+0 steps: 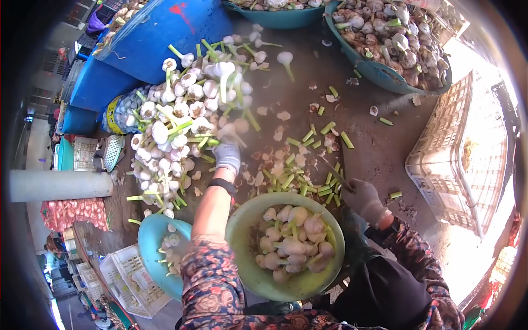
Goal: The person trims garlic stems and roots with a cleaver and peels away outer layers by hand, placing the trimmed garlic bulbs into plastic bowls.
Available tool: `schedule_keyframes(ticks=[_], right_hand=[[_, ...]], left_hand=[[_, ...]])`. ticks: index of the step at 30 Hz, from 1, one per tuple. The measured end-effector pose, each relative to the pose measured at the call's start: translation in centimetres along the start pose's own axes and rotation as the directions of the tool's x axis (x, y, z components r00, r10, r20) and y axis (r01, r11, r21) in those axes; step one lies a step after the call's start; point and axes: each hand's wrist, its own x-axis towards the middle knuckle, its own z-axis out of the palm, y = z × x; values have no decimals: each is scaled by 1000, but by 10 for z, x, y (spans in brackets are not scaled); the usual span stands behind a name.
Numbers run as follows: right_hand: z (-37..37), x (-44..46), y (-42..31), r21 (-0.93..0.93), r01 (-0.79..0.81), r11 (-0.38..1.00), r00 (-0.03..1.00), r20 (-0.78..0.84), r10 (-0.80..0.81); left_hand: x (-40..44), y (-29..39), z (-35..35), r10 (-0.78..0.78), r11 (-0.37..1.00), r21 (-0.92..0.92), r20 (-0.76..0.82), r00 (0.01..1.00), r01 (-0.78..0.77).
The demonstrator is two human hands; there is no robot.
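My left hand (228, 153), in a pale glove, reaches to the right edge of a heap of garlic bulbs (179, 124) with green stems on the ground. Its fingers are blurred among the bulbs, so whether they grip one is unclear. My right hand (364, 201), in a grey glove, is closed round the handle of a knife (335, 173), its thin blade pointing up and left over cut green stem pieces (289, 179). Below and between my hands stands a yellow-green basin (242, 258) with trimmed garlic bulbs (294, 242) in it.
A teal basin (147, 247) with a few bulbs stands left of my forearm. Blue barrels (165, 44) lie at upper left. A large tub (385, 74) of garlic is at upper right, near a white plastic crate (440, 176). Peel and stem bits litter the ground.
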Motion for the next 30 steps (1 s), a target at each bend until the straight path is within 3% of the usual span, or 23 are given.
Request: schedule_keyframes(ticks=[1,3,4,5,6,7,8,9,11,13,14,15,17,18,20,25,27,28,30], right_hand=[[4,1,3,22,-17,1000,1000,18,16],[6,2,7,13,-5,1000,1000,29,5],[6,1,7,0,16,1000,999,45,-16],[6,-2,7,1,4,1000,998,56,-4],[6,0,4,32,53,998,999,5,-54],[4,3,-4,64,105,992,993,-52,-101],[0,3,-12,71,98,993,994,-54,-94],[-9,0,-28,156,191,969,981,-55,-185],[-20,-5,-58,241,274,931,962,-62,-267],[-25,-12,-82,87,456,885,890,-51,-454],[-28,-16,-89,48,538,842,843,-68,-534],[-31,-20,-96,11,614,789,787,-78,-612],[-36,-27,-109,-1,668,744,743,-61,-667],[-35,-27,-110,-20,647,762,762,-22,-647],[-33,-29,-108,-41,621,783,784,16,-621],[-27,-27,-94,-82,667,741,742,-24,-670],[-14,-16,-76,-58,675,735,735,-29,-677],[-10,-10,-69,-42,689,723,723,-35,-690],[-3,-5,-59,-48,691,721,720,-38,-693]], left_hand=[[6,0,2,-59,998,11,111,992,58],[-14,-7,-10,-61,998,-19,53,997,62],[-26,-8,-20,-95,979,-183,-8,995,92],[-42,-12,-32,-88,980,-178,6,996,87],[-54,-18,-48,-24,864,-498,115,993,79],[-63,-22,-54,72,647,-755,193,979,101],[-70,-19,-40,189,320,-947,69,979,5],[-81,-14,-22,251,-64,-996,-80,965,-66],[-123,-3,-50,287,-270,-961,-135,949,-55],[-155,14,-65,320,-417,-909,-131,938,16],[-164,18,-59,330,-376,-927,-123,936,11],[-174,19,-64,397,-200,-980,-80,914,1],[-181,30,-35,328,70,-865,-450,830,-497],[-187,34,-37,329,72,-865,-449,831,-496],[-199,44,-43,211,-123,-937,-348,913,-328],[-211,66,-48,108,-155,-939,-326,939,-308],[-215,70,-56,110,-294,-924,-286,952,-243],[-207,75,-49,64,-120,-898,-431,900,-422],[-210,78,-46,76,-180,-901,-412,908,-394]])
